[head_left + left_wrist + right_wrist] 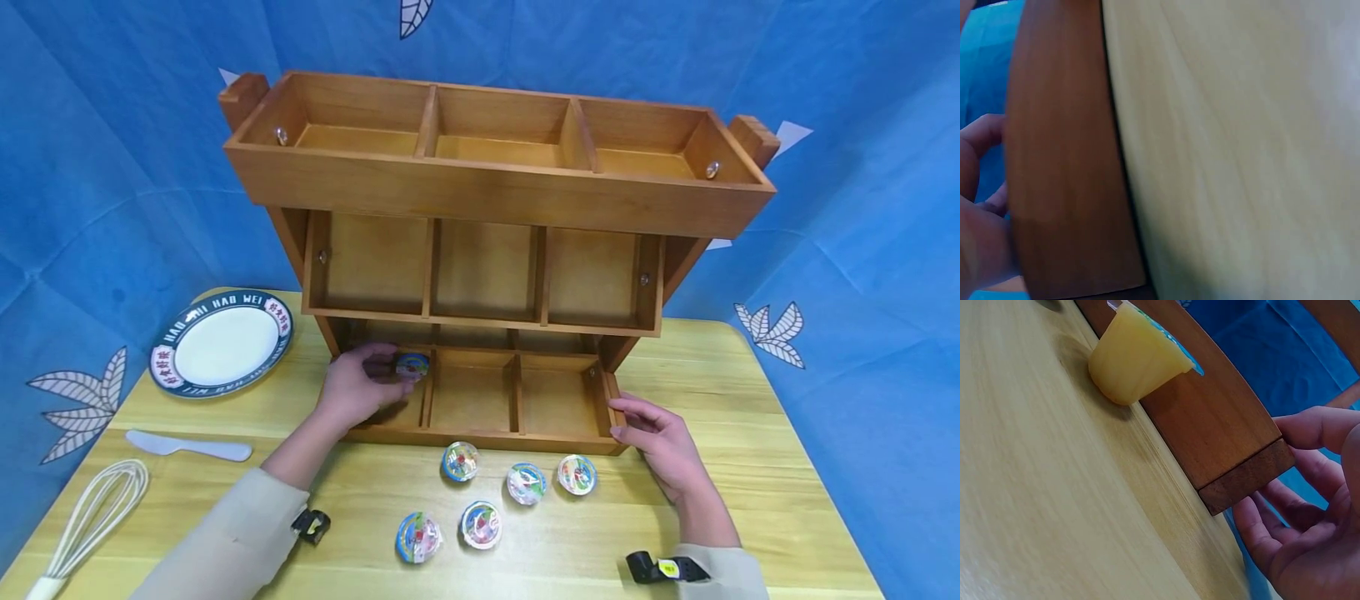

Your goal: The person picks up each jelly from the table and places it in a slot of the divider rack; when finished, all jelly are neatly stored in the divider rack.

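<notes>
A three-tier wooden rack (480,193) stands on the table, each tier split into three compartments. At the left compartment of its bottom tier, my left hand (358,387) pinches a jelly cup (412,366) with a printed lid between thumb and fingers. The left wrist view shows part of this hand behind the rack's front board (1069,150); the cup is hidden there. My right hand (660,433) holds the right end of the bottom tier, its fingers at the corner (1250,475). Close to the front board sits a yellow jelly cup (1138,356).
Several more jelly cups (482,525) are scattered on the table in front of the rack. To the left lie a plate (167,367) with a dark patterned rim, a white plastic knife (187,446) and a whisk (93,521). Blue cloth (847,208) hangs behind and around the table.
</notes>
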`<action>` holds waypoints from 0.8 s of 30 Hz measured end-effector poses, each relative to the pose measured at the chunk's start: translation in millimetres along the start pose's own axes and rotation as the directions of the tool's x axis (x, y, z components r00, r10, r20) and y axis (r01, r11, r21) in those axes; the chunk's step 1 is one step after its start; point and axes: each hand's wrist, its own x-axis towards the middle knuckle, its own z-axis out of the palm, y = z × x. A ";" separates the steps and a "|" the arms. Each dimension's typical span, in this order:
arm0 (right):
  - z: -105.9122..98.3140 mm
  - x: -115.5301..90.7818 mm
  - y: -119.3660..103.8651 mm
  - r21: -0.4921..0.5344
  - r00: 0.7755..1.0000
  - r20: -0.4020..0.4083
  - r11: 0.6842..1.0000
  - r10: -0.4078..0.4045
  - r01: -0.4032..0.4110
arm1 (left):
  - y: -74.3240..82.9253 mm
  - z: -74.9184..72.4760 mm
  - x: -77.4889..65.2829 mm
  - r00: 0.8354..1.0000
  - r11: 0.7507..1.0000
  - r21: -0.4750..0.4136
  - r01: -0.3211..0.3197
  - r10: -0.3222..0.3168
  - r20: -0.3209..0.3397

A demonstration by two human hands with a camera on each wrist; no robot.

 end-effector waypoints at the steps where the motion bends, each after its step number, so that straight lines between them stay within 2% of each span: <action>1: 0.1 0.2 0.0 -0.002 1.000 0.001 1.000 -0.001 0.001 | 2.3 -0.7 -3.1 1.000 1.000 0.000 -0.015 0.015 -0.003; 10: 0.0 1.7 -1.7 -0.021 1.000 0.005 1.000 -0.010 0.010 | 18.6 -5.1 -37.5 0.985 0.987 -0.037 -0.154 0.150 -0.088; 16: -0.1 -0.3 -3.2 -0.021 1.000 0.005 1.000 -0.003 0.003 | 28.5 -4.9 -62.4 0.973 0.977 -0.080 -0.200 0.188 -0.137; 19: 0.1 -1.1 -3.2 -0.019 1.000 0.003 1.000 0.004 -0.004 | 32.1 -2.5 -75.5 0.975 0.977 -0.082 -0.196 0.186 -0.122; 24: 0.3 -1.9 -3.6 -0.017 1.000 0.001 1.000 0.006 -0.006 | 33.7 5.3 -98.0 0.989 0.986 -0.081 -0.144 0.141 -0.044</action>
